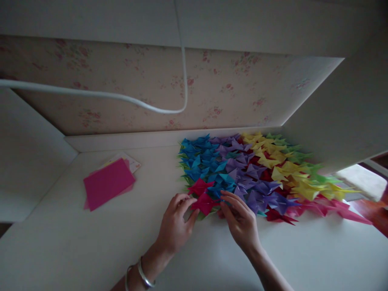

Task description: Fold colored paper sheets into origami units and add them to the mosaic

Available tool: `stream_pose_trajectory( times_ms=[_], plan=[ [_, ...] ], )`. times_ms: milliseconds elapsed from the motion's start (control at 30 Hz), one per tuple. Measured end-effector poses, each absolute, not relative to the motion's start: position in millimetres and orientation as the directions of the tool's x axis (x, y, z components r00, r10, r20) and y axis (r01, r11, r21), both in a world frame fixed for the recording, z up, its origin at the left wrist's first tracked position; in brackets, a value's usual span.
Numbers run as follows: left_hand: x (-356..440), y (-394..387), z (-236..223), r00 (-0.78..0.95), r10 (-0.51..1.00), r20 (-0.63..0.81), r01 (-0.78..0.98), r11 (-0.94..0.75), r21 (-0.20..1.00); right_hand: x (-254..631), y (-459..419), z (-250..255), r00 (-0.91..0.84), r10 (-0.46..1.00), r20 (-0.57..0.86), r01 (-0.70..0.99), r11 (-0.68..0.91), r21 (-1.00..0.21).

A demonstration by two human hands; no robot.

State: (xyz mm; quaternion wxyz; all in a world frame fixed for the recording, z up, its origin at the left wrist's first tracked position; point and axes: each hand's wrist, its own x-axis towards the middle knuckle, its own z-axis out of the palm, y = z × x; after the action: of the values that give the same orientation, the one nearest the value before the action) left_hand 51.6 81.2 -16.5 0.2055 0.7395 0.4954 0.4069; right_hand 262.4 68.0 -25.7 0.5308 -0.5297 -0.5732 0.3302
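Observation:
A magenta folded paper crane point(206, 203) sits at the front left corner of a dense spread of paper cranes. My left hand point(178, 220) pinches its left tip between thumb and fingers. On the other side, my right hand point(241, 220) has its fingertips closed at the crane's right tip, close to a blue crane point(222, 188). Just behind lies another magenta crane point(200, 186). Rows of blue, purple point(241, 165), yellow point(287, 171) and green cranes reach back to the wall. Several red and pink cranes point(323, 206) lie along the front right.
Magenta paper sheets point(109, 184) lie stacked on the white desk point(75, 246) at the left. A white cable point(127, 98) hangs across the flowered wall point(212, 91). White side panels point(327, 113) enclose the desk, and a shelf point(182, 24) overhangs it.

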Motion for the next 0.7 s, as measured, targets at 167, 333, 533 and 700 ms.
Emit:
stream_pose_trajectory(
  times_ms=[167,333,533,700],
  plan=[
    [50,80,-16,0.176,0.902,0.394,0.59,-0.417,0.691,262,66,-27,0.116,0.961,0.252,0.265,0.214,-0.94],
    [52,71,-13,0.18,0.903,0.39,0.621,-0.412,0.667,258,63,-22,0.112,0.945,0.308,0.268,0.27,-0.925],
    [7,59,-6,0.203,0.881,0.428,0.767,-0.415,0.489,249,41,-16,0.178,0.875,0.45,0.17,0.423,-0.89],
    [-95,87,4,0.131,0.935,0.329,0.959,-0.203,0.196,231,17,-25,0.036,0.914,0.404,0.08,0.4,-0.913]
  ],
)
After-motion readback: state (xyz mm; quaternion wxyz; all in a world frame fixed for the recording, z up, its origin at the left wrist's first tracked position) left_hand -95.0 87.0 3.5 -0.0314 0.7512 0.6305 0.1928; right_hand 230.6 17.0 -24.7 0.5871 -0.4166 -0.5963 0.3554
